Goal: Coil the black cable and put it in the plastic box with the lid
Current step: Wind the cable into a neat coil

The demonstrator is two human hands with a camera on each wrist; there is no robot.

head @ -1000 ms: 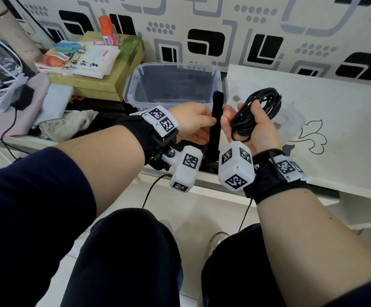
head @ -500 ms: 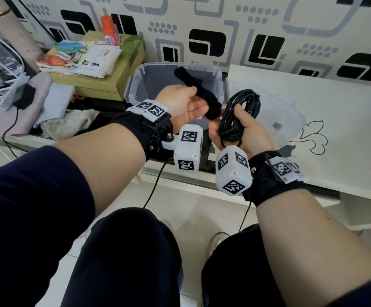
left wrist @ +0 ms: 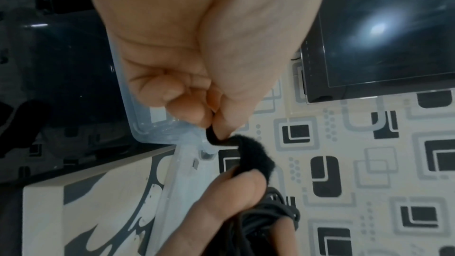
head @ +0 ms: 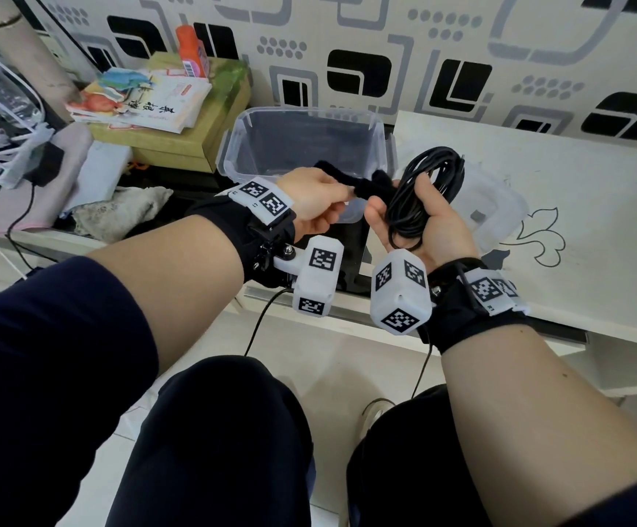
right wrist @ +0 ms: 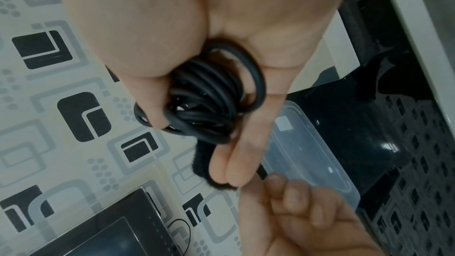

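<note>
Moved: strap (head: 347, 178) has swung down level, frame centre.
Grip: my left hand (head: 315, 207) pinches strap; right hand (head: 419, 218) clenches black cable (head: 423, 192).
Handling: I judge it light and springy; hold across the bundled loops.

A white cabinet top (head: 537, 222) with a black floral outline drawn on it runs along the patterned wall. The clear plastic box (head: 301, 146) stands open on a lower dark glossy surface (head: 180, 180) just left of that top. The clear lid (head: 499, 207) lies flat on the white top, just right of the box. Left of the box sits a yellow-green carton (head: 195, 142). Farther left of the box lie a crumpled grey cloth (head: 119, 214) and a pink pad (head: 58, 176).
</note>
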